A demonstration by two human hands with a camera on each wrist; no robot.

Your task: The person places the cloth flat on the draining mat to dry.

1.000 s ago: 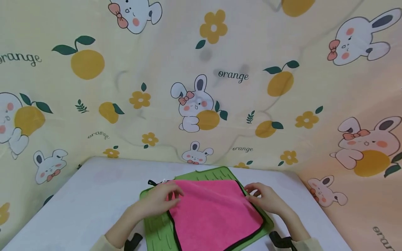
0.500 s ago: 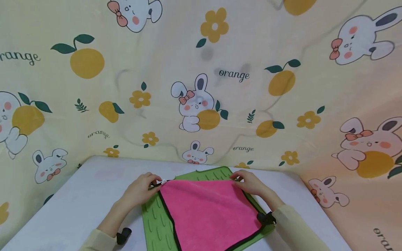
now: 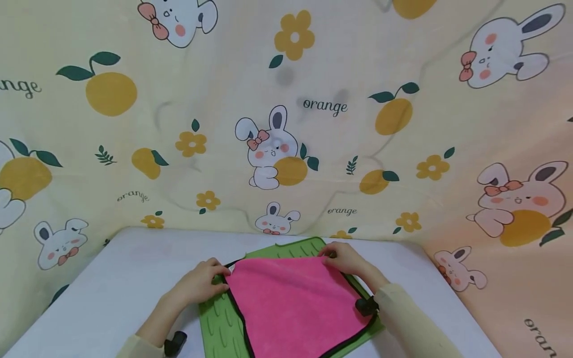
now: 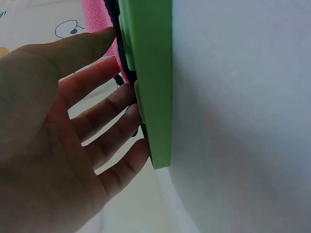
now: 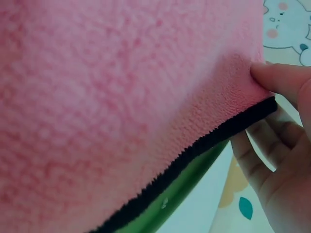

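Observation:
A pink cloth [image 3: 300,298] with black edging lies spread over a green ridged board [image 3: 221,318], in the head view. At the cloth's far left corner is my left hand [image 3: 201,281], its fingers extended. In the left wrist view, this hand's thumb and fingers [image 4: 104,109] touch the black edging and the board's rim, thumb and fingertips apart. My right hand [image 3: 346,257] pinches the far right corner. The right wrist view shows its thumb [image 5: 277,77] on top of the cloth and the other fingers beneath the black edging. A small white tag [image 3: 232,268] shows at the left corner.
The board lies on a white table [image 3: 134,278]. Behind and to the right hangs a printed curtain [image 3: 215,99] with rabbits and oranges. Black wrist-camera mounts [image 3: 175,343] sit at both wrists.
My left hand has moved from over the cloth to its far left corner, pinched the loop there, then let go. My right hand has moved inward and now pinches the far right corner.

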